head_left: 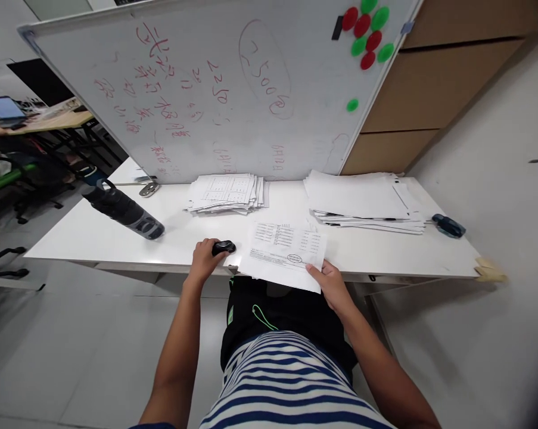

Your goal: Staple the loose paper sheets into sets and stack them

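Note:
My left hand (pixel 205 260) is closed around a small, rounded black stapler (pixel 224 246) at the front edge of the white table. Just right of it lie printed sheets of paper (pixel 277 253) with an oval stamp, tilted and reaching over the table edge. The lower right corner of these sheets is pinched by my right hand (pixel 331 283), thumb on top. The stapler is close to the sheets' left edge, apart from them. How many sheets are held together I cannot tell.
Behind are a left paper stack (pixel 226 193) and a larger right stack (pixel 362 199). A dark bottle (pixel 126 211) stands on the left, near a grey device (pixel 149 189). A dark blue stapler-like object (pixel 448 225) lies far right. A whiteboard (pixel 304 77) rises behind the table (pixel 447 256).

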`<move>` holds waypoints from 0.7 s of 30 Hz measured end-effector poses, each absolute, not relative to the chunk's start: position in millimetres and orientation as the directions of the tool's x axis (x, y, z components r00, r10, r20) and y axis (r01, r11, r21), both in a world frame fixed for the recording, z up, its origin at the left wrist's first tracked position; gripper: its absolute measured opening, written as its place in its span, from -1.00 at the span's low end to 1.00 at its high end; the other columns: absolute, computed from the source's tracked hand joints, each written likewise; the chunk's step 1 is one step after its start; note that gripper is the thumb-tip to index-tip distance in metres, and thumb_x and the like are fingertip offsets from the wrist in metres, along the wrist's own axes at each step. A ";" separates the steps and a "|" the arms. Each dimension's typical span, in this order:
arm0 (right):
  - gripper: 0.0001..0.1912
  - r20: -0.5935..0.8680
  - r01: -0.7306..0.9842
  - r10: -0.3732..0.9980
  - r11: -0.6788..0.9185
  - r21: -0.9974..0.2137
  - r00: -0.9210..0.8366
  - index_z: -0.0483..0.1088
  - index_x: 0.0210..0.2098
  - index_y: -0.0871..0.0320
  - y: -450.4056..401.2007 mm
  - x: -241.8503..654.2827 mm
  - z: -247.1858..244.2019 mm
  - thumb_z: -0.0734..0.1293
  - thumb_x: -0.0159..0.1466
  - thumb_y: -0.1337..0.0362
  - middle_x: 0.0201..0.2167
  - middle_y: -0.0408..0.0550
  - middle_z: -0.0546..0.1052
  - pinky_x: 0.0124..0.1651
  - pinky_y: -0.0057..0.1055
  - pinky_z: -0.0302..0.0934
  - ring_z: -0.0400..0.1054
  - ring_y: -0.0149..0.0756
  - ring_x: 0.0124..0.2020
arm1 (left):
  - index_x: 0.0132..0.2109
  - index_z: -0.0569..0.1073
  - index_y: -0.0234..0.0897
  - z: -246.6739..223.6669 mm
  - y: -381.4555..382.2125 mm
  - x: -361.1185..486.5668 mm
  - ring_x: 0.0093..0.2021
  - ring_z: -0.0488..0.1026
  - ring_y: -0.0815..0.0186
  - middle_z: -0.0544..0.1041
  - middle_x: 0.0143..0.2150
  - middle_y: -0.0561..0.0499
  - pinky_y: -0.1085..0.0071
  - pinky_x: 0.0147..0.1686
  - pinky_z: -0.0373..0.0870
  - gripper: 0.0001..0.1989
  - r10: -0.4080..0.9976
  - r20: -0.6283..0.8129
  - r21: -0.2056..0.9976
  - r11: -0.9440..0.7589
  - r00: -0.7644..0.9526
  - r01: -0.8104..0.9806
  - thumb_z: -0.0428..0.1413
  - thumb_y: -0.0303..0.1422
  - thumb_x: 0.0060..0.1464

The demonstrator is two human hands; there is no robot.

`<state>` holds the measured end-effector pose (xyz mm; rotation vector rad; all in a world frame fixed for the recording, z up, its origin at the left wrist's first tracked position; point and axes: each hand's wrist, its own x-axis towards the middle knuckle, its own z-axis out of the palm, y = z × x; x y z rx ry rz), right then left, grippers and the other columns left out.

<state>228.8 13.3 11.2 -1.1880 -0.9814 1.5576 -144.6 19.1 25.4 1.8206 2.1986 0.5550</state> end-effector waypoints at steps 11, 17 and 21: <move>-0.50 -0.266 -0.045 0.927 -0.287 -0.957 -0.264 0.48 0.03 0.11 6.7 200.5 3.8 0.42 0.18 0.00 0.05 0.03 0.57 0.16 -0.01 0.33 0.46 0.00 0.08 | -0.12 0.41 -0.21 30.7 13.7 -150.8 -0.03 0.35 0.09 0.43 -0.09 -0.10 0.22 -0.12 0.35 -0.60 0.984 -0.012 0.614 0.148 -0.178 0.775 0.26 -0.14 -0.08; -0.53 -0.245 0.004 0.931 -0.254 -0.967 -0.271 0.49 0.02 0.11 4.3 187.3 12.6 0.40 0.20 0.01 0.04 0.04 0.58 0.12 -0.02 0.37 0.48 -0.01 0.06 | -0.10 0.44 -0.18 31.0 13.4 -144.5 -0.02 0.35 0.04 0.46 -0.10 -0.12 0.18 -0.12 0.36 -0.61 0.985 0.013 0.558 0.134 -0.171 0.819 0.27 -0.20 -0.09; -0.55 -0.232 0.001 0.922 -0.244 -0.970 -0.310 0.47 0.03 0.10 2.4 177.8 16.5 0.39 0.22 0.02 0.06 0.02 0.57 0.13 -0.05 0.35 0.46 -0.04 0.07 | -0.07 0.44 -0.18 35.0 10.5 -141.6 0.00 0.36 0.04 0.47 -0.08 -0.13 0.19 -0.11 0.37 -0.65 0.991 -0.005 0.538 0.116 -0.135 0.835 0.21 -0.31 -0.06</move>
